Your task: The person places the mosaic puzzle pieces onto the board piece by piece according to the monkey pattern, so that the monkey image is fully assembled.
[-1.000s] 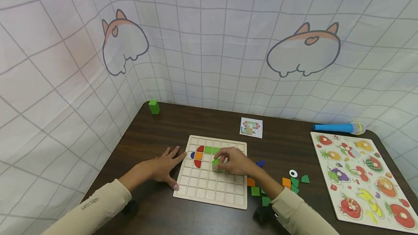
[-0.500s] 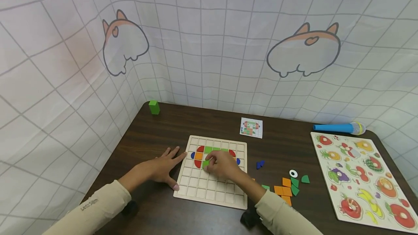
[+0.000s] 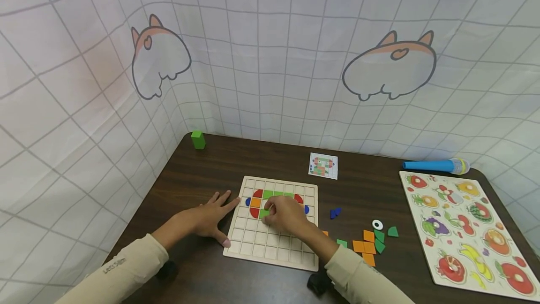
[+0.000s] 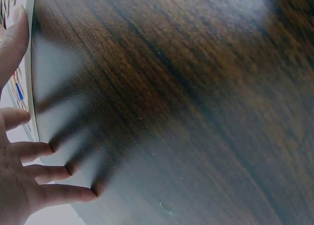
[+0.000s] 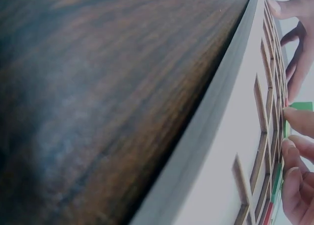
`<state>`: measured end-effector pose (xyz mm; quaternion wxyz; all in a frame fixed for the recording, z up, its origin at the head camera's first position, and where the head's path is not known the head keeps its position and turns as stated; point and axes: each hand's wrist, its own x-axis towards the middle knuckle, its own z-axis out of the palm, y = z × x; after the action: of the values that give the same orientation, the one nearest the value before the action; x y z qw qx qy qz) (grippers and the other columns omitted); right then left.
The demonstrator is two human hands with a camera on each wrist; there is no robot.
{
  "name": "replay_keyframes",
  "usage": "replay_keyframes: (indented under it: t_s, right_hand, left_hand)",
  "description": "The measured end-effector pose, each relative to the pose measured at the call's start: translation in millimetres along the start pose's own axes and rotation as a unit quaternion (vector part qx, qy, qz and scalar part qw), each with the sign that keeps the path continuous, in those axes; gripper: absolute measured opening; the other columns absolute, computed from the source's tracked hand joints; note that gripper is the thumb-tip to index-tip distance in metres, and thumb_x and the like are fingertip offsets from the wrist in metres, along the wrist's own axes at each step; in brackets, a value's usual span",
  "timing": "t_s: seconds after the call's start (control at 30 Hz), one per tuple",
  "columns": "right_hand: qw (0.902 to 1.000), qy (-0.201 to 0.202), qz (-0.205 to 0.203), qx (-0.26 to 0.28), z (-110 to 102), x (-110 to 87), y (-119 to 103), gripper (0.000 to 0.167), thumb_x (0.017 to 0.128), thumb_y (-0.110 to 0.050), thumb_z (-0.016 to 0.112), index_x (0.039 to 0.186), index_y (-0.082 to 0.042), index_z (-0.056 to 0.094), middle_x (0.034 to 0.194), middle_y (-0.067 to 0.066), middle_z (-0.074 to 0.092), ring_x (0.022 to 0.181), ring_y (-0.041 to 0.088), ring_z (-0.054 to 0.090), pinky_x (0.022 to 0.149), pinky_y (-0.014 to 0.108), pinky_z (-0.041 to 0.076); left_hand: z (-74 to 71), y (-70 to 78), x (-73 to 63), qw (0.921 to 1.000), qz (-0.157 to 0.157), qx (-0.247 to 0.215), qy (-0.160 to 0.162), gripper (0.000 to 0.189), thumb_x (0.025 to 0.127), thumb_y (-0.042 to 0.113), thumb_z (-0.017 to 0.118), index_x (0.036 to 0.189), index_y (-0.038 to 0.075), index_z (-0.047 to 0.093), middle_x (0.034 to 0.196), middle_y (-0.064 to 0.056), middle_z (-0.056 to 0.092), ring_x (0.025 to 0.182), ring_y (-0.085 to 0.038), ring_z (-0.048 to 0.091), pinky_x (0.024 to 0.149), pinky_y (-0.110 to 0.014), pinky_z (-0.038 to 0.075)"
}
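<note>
A wooden grid board point(image 3: 270, 252) lies on the dark table. My left hand point(image 3: 211, 215) spreads its fingers at the board's left edge; in the left wrist view several fingertips point(image 4: 93, 191) touch the tabletop. Over the board, my right hand point(image 3: 288, 215) pinches a green square tile point(image 3: 263, 213) at a cell beside the lower red piece point(image 3: 255, 212). An orange square point(image 3: 255, 202), a blue half-round piece point(image 3: 248, 202) and a row of green tiles point(image 3: 267, 194) sit in the grid. The right hand hides the middle cells. Its curled fingers point(image 5: 293, 185) show close over the grid in the right wrist view.
Loose orange squares point(image 3: 369, 247), green pieces point(image 3: 393, 231), blue pieces point(image 3: 335, 213) and a white ring point(image 3: 377, 224) lie right of the board. Behind are a pattern card point(image 3: 323, 166), green block point(image 3: 198, 140) and blue toy microphone point(image 3: 434, 166). A fruit puzzle board point(image 3: 460, 215) lies far right.
My right hand has moved left across the board with the green tile, uncovering red and blue pieces on the right side. It barely moves in the last half second. The left hand stays put.
</note>
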<state>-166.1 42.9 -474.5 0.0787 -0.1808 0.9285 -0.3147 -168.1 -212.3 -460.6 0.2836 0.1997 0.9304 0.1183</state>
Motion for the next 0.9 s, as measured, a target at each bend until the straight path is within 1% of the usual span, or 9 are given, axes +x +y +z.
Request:
replay_keyframes:
  t_s: [0.1,0.33,0.5,0.6,0.73,0.83,0.9]
  right_hand:
    - [1.0,0.003,-0.003,-0.004,0,0.0,-1,0.018,0.082,-0.021,0.082,0.097,-0.011,0.076,0.071,-0.009,0.06,0.063,0.005,0.052,0.056,0.024,0.041]
    - [0.9998,0.012,-0.004,-0.016,-1,-0.1,-1,0.017,0.082,-0.021,0.083,0.095,-0.012,0.078,0.07,-0.009,0.059,0.063,0.006,0.051,0.055,0.024,0.04]
    - [0.9999,0.0,-0.01,-0.012,-3,0.4,0,0.019,0.084,-0.024,0.082,0.099,-0.012,0.078,0.071,-0.008,0.061,0.063,0.006,0.052,0.056,0.023,0.041]
    - [0.9995,0.002,-0.031,-0.011,-8,-0.1,2,0.02,0.085,-0.024,0.08,0.1,-0.011,0.077,0.075,-0.007,0.064,0.064,0.004,0.052,0.057,0.023,0.042]
    - [0.997,0.013,-0.076,-0.004,-21,-3.1,5,0.02,0.088,-0.024,0.076,0.102,-0.009,0.075,0.08,-0.004,0.068,0.063,0.004,0.052,0.057,0.024,0.043]
    - [0.9956,0.003,-0.093,0.012,-34,-6.2,9,0.022,0.092,-0.027,0.072,0.105,-0.01,0.075,0.083,-0.004,0.068,0.062,0.006,0.051,0.058,0.025,0.043]
    - [0.9952,-0.009,-0.094,0.026,-44,-8.6,14,0.023,0.094,-0.029,0.071,0.107,-0.011,0.074,0.085,-0.005,0.067,0.064,0.008,0.051,0.06,0.026,0.044]
  left_hand:
    - [-0.1,0.5,-0.7,1.0,-0.001,-0.001,0.0,0.121,0.069,0.061,0.083,0.163,0.028,0.014,0.169,-0.016,0.002,0.153,-0.049,0.003,0.108,-0.077,0.022]
    - [0.2,0.2,-1.2,1.0,0.003,-0.005,0.001,0.121,0.07,0.06,0.083,0.163,0.027,0.014,0.169,-0.016,0.002,0.153,-0.049,0.002,0.108,-0.078,0.022]
    - [-0.6,-0.2,-1.6,1.0,0.003,-0.006,0.002,0.119,0.07,0.06,0.082,0.163,0.027,0.014,0.169,-0.016,0.001,0.153,-0.048,0.002,0.108,-0.078,0.022]
    - [-1.2,0.2,-2.2,1.0,0.006,-0.007,0.002,0.12,0.07,0.06,0.082,0.163,0.026,0.014,0.169,-0.017,0.0,0.153,-0.049,0.002,0.107,-0.078,0.022]
    - [-1.0,0.8,-2.1,1.0,0.006,-0.008,0.0,0.12,0.07,0.06,0.082,0.163,0.026,0.013,0.169,-0.017,0.0,0.153,-0.049,0.001,0.107,-0.079,0.021]
    - [-0.7,1.5,-2.0,1.0,0.003,-0.005,-0.001,0.121,0.07,0.06,0.082,0.163,0.027,0.013,0.17,-0.016,0.0,0.153,-0.048,0.001,0.108,-0.078,0.021]
    - [-0.6,2.1,-2.0,1.0,0.003,-0.004,-0.001,0.121,0.07,0.059,0.083,0.163,0.026,0.013,0.169,-0.016,0.0,0.153,-0.048,0.002,0.108,-0.078,0.021]
